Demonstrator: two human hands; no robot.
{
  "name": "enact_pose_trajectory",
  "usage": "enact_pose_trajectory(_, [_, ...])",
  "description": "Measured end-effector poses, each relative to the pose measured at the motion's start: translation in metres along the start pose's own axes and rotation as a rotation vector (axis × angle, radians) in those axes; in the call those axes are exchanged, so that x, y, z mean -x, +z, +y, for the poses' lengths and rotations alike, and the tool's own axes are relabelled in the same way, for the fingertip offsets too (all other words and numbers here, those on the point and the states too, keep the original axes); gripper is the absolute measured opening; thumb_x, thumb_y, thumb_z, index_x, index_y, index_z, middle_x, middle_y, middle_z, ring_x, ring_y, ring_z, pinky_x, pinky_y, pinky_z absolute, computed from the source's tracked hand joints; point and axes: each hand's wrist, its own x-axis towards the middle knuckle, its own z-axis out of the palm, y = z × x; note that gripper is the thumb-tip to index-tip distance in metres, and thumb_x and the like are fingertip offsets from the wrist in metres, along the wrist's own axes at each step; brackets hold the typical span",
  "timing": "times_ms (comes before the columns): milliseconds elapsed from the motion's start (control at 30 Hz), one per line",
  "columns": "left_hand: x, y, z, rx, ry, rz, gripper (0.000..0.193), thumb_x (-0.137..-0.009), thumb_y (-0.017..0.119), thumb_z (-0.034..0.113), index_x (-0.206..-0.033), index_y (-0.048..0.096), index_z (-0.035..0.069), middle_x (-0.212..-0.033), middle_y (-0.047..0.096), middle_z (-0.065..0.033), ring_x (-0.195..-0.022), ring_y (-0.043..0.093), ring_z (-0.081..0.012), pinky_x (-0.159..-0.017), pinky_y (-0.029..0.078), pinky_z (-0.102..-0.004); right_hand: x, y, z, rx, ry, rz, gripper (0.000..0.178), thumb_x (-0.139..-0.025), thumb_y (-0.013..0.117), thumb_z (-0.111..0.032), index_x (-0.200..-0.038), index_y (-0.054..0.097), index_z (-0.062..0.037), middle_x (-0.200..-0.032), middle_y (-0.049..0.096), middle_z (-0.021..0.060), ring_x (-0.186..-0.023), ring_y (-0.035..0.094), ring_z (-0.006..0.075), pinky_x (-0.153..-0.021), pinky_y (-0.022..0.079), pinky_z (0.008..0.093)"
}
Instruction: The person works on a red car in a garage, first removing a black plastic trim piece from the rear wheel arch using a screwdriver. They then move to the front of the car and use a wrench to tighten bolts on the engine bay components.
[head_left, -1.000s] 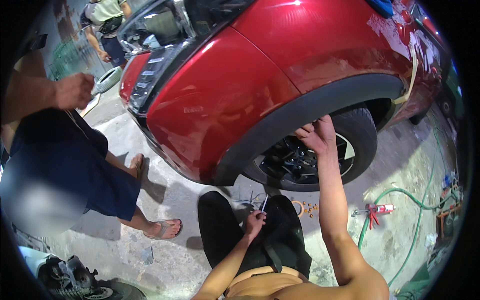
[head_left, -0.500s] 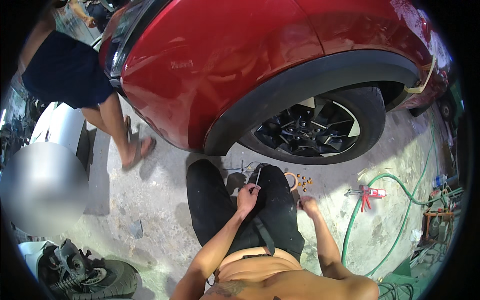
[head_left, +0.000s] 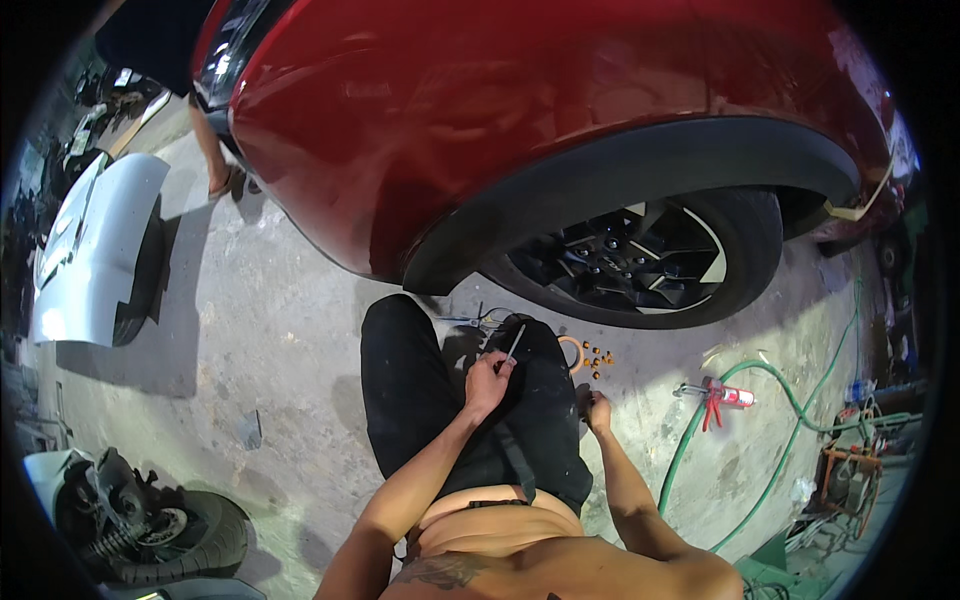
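Note:
My left hand [head_left: 487,383] rests over my thighs, its fingers closed around a slim, pale rod-like tool [head_left: 516,341] that points up and away toward the car. Its exact kind is too small to tell. Beside my right thigh, my right hand [head_left: 599,413] hangs low with its fingers curled; what they hold, if anything, is hidden. On the floor beyond it lie several small orange-brown clips [head_left: 597,362], next to a tan ring like a tape roll [head_left: 571,354]. Past my knees, a few thin metal tools [head_left: 480,319] lie partly hidden.
A red car [head_left: 480,110] with a black-trimmed arch and wheel [head_left: 620,262] stands close ahead. To the right are a red caulking gun [head_left: 715,396] and a green hose [head_left: 672,455]. A white body panel [head_left: 105,255] and a motorcycle wheel [head_left: 215,540] are at left. Another person's leg [head_left: 210,150] shows far left.
The other person has moved away past the car's front, so the white panel shows fully. My view has shifted slightly; both hands keep nearly the same poses.

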Motion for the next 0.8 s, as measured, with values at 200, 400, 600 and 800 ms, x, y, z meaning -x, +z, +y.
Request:
enact_pose_trajectory(200, [0.003,-0.007,0.026,0.0,0.08,-0.006,0.015,-0.088,0.066,0.018,-0.094,0.07,0.005,-0.089,0.064,-0.0149,-0.083,0.064,-0.0337,-0.075,0.05,-0.0426,-0.015,-0.011,0.0,-0.039,0.078,0.017,0.023,-0.09,0.063,-0.008,-0.11,0.053,-0.0013,-0.07,0.063,0.0124,-0.05,0.061,0.0182,-0.039,0.045,0.0322])
enact_pose_trajectory(400, [0.008,-0.015,0.025,-0.044,0.184,-0.024,0.015,-0.086,0.069,0.019,-0.091,0.069,0.005,-0.088,0.06,-0.0141,-0.082,0.063,-0.0356,-0.073,0.05,-0.0439,0.034,-0.026,-0.141,-0.64,0.443,-0.335,0.04,-0.104,0.041,-0.033,-0.126,0.057,-0.0029,-0.107,0.066,0.0148,-0.096,0.064,0.0219,-0.083,0.051,0.0337])
enact_pose_trajectory(600, [0.01,-0.039,0.04,-0.051,0.24,-0.044,0.018,-0.084,0.072,0.021,-0.088,0.068,0.004,-0.084,0.057,-0.0123,-0.078,0.062,-0.0348,-0.07,0.05,-0.0436,0.085,-0.062,-0.254,0.001,0.005,-0.311,0.055,-0.098,0.054,-0.04,-0.13,0.05,0.0044,-0.126,0.056,0.0207,-0.125,0.05,0.03,-0.107,0.036,0.0368])
enact_pose_trajectory(800, [0.025,-0.052,0.095,0.026,0.757,0.112,0.017,-0.077,0.075,0.016,-0.091,0.07,0.008,-0.083,0.06,-0.0049,-0.073,0.064,-0.0252,-0.065,0.053,-0.0351,0.132,-0.069,-0.332,0.078,-0.575,-0.277,0.045,-0.087,0.069,-0.02,-0.122,0.054,0.0033,-0.121,0.058,0.0227,-0.116,0.056,0.0355,-0.1,0.043,0.0407])
